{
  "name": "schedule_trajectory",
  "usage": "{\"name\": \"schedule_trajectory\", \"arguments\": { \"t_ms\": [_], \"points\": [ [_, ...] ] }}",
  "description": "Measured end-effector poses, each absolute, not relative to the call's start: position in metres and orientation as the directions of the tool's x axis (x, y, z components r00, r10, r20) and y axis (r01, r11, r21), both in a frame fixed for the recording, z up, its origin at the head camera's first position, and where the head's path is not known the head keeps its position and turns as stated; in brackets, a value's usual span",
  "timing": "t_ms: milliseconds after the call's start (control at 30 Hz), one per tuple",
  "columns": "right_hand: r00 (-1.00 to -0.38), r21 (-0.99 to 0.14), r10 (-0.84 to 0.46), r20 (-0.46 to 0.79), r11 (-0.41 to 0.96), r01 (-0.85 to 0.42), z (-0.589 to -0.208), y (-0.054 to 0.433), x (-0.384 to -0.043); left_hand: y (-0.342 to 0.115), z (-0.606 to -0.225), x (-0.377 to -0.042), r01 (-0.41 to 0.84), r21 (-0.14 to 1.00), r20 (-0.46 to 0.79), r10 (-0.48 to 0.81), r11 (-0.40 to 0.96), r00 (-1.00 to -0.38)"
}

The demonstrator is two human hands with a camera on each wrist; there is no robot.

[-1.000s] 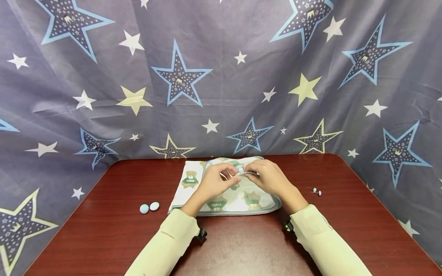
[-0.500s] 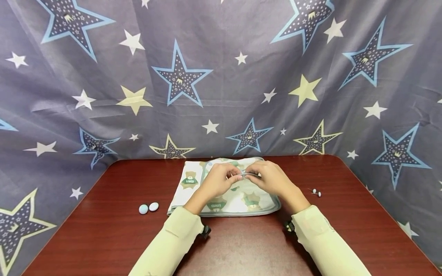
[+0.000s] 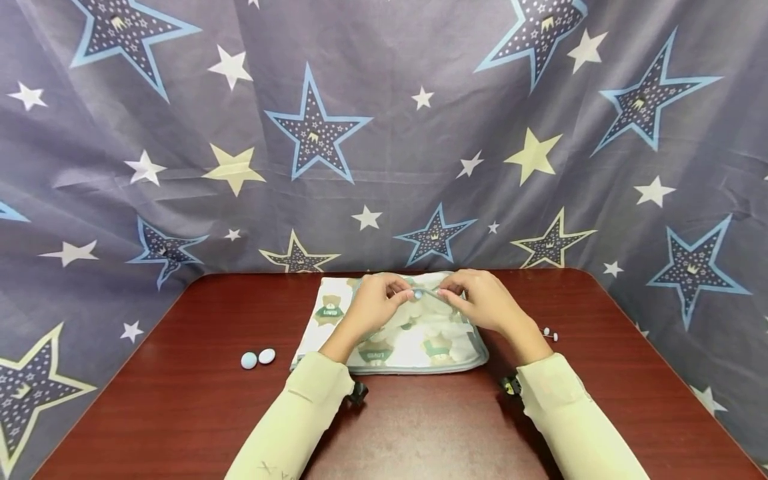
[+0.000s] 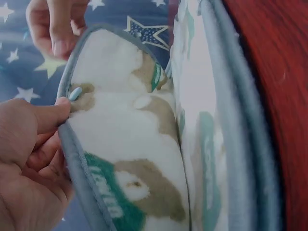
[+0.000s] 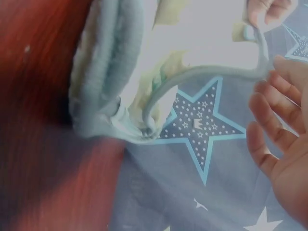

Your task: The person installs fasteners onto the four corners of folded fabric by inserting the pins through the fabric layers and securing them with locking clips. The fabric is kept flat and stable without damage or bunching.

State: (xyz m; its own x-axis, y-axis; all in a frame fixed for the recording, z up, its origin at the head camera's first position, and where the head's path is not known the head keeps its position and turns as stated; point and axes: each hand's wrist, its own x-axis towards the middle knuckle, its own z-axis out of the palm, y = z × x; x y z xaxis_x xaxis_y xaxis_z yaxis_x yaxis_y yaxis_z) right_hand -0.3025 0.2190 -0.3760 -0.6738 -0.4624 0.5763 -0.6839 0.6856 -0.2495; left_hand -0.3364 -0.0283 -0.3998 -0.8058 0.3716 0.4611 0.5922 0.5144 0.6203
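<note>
A folded blanket [image 3: 396,343] with a bear print and grey-green trim lies at the back of the table. My left hand [image 3: 371,303] pinches its lifted trim between thumb and fingers. Beside that thumb, a small pale blue button-like cap [image 4: 75,94] sits on the fabric, close to the edge. My right hand [image 3: 486,300] is at the same lifted trim, farther right. In the right wrist view its fingers [image 5: 269,120] are spread and loosely bent, with the thumb tip right by the corner of the trim. The back of the lifted flap is hidden in the head view.
Two round caps, one light blue [image 3: 249,361] and one white [image 3: 267,356], lie left of the blanket. Two white-headed pins [image 3: 555,337] lie to the right, partly behind my right wrist. A star-patterned curtain [image 3: 384,167] hangs behind the table [image 3: 180,400].
My right hand has moved to the right, away from the left hand, which still pinches the trim. The blue cap between them now shows, and the lifted trim sits slightly higher.
</note>
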Motion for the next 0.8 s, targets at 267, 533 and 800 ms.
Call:
{"name": "schedule_trajectory", "arguments": {
  "t_ms": [267,533,800],
  "points": [
    [-0.672,-0.270,-0.461,0.579,0.670,-0.692,-0.368,0.229,-0.303,-0.043,-0.407,-0.350,0.531,0.693,0.478,0.240,0.489,-0.845],
    [-0.687,-0.225,-0.486,0.540,0.704,-0.674,-0.363,0.243,-0.303,-0.061,-0.417,-0.365,0.322,0.887,0.330,0.032,0.330,-0.943],
    [-0.745,-0.146,-0.500,0.441,0.779,-0.609,-0.361,0.268,-0.298,-0.081,-0.432,-0.379,0.061,0.997,0.067,-0.113,0.050,-0.991]
  ]
}}
